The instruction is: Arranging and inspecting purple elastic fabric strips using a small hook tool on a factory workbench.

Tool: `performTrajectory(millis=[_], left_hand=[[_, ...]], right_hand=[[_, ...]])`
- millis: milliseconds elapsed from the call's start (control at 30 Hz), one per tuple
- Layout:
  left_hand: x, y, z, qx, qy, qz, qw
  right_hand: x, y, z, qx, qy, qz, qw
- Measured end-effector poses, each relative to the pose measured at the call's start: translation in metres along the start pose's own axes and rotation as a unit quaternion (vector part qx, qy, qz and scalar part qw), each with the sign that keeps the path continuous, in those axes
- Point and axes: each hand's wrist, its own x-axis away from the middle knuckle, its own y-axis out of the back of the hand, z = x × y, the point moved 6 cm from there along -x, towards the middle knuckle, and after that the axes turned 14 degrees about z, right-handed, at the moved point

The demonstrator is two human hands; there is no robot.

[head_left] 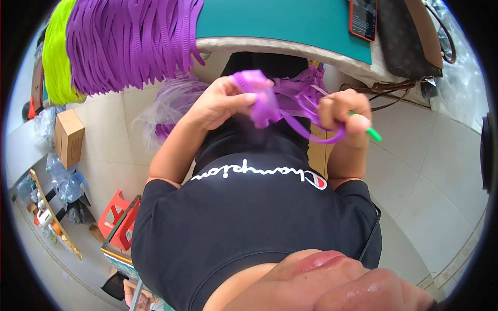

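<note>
Above my lap, my left hand pinches a purple rubber strap, its broad part blurred by motion. A narrow length of it loops across toward my right hand, which is closed round a thin tool with a green end. Most of that tool is hidden in the fist, so its kind does not show. Behind the hands, more purple strips lie over my legs, beside a clear plastic bag. On the table's left side hang a thick row of purple ridged straps and yellow-green ones.
A teal table mat is in front of me, with a red-cased phone and a brown handbag at its right. To the left on the floor are a cardboard box, plastic bottles and a red stool.
</note>
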Motion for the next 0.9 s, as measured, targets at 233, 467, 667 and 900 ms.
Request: performTrajectory(millis=[233,467,667,900], left_hand=[[-0.014,-0.028,-0.02,-0.079,-0.133,-0.057,0.986],[-0.011,-0.027,-0.021,-0.118,-0.177,-0.071,0.974],[-0.007,-0.036,-0.028,-0.235,-0.2,-0.114,0.944],[0.007,-0.019,-0.014,-0.226,-0.066,-0.064,0.97]], right_hand=[[-0.005,-0.019,-0.04,0.047,-0.076,0.001,0.996],[-0.003,-0.017,-0.053,-0.012,-0.114,0.032,0.993],[-0.004,-0.016,-0.062,-0.034,-0.149,-0.043,0.987],[0.009,0.018,-0.039,0.247,-0.108,-0.177,0.947]])
